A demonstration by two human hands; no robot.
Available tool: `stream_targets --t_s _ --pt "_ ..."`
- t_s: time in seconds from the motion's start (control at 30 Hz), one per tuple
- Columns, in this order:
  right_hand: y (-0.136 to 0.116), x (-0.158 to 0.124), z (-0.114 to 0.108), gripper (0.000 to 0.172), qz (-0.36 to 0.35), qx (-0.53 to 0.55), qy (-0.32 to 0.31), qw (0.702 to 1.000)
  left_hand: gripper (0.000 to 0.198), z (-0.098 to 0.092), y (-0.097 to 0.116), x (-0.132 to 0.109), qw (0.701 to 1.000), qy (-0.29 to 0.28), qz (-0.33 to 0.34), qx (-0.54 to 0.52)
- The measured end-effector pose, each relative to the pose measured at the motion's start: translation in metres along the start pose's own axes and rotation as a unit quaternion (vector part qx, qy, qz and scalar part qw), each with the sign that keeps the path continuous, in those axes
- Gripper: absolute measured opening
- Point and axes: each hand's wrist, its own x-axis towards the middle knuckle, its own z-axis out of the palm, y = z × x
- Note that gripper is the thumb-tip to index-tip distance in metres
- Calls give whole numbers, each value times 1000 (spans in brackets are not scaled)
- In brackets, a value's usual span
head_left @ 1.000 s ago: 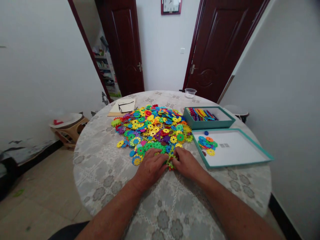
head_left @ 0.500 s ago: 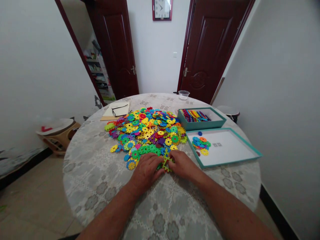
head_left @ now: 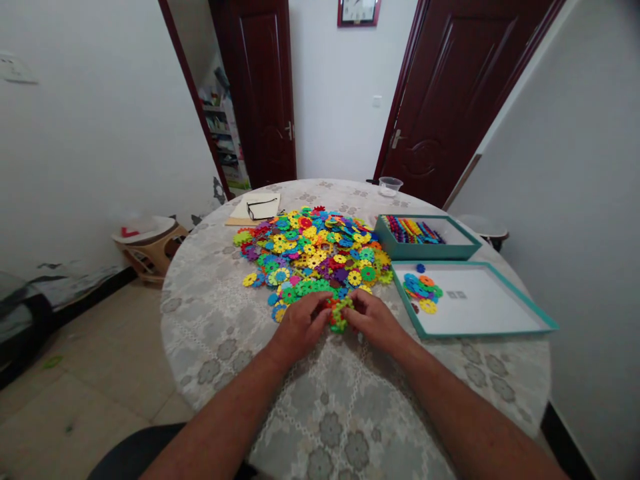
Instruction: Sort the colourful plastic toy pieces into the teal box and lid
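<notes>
Fingers of both hands are closing on a small cluster (head_left: 339, 313) of joined plastic discs, mostly green with a bit of red and orange, at the near edge of the pile (head_left: 313, 257). The left hand (head_left: 299, 327) is curling around the cluster from the left, knuckles up, fingertips pinching its side. The right hand (head_left: 374, 321) is doing the same from the right, fingers bent and pressed to the piece, palm down. Both wrists are lying low over the tablecloth (head_left: 325, 413), and the cluster is sitting just above or on the cloth; I cannot tell which.

Just beyond the hands, the pile of flower-shaped discs is spreading across the middle of the round table, in yellow, blue, green, purple and red. A few loose discs are lying at its near left fringe, just beside the left hand.

To the right, a shallow teal lid (head_left: 480, 330) is lying flat with its white inside up, holding a small heap of blue, orange and yellow discs (head_left: 421, 291) in its near left corner. Beyond it, the deeper teal box (head_left: 425, 251) is holding rows of discs stacked on edge.

On the far left of the table, glasses (head_left: 263, 207) are resting on a notebook (head_left: 247, 213). A clear cup (head_left: 390, 186) is standing at the far edge. Past the table, two dark doors are flanking a white wall with a clock (head_left: 359, 10), and a low stool (head_left: 150, 243) is standing by the left wall.
</notes>
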Motion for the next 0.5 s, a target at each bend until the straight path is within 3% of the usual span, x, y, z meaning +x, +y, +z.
stream_targets --t_s 0.23,0.4,0.5 --pt "-7 -5 -5 22 -89 -112 11 990 30 -10 12 5 991 -22 -79 -105" --pt "-9 -5 -4 29 -56 -88 -11 994 40 -8 11 4 989 -53 -68 -120" --pt "-8 -1 -18 32 -22 -72 38 996 40 -8 8 4 991 -32 -79 -102"
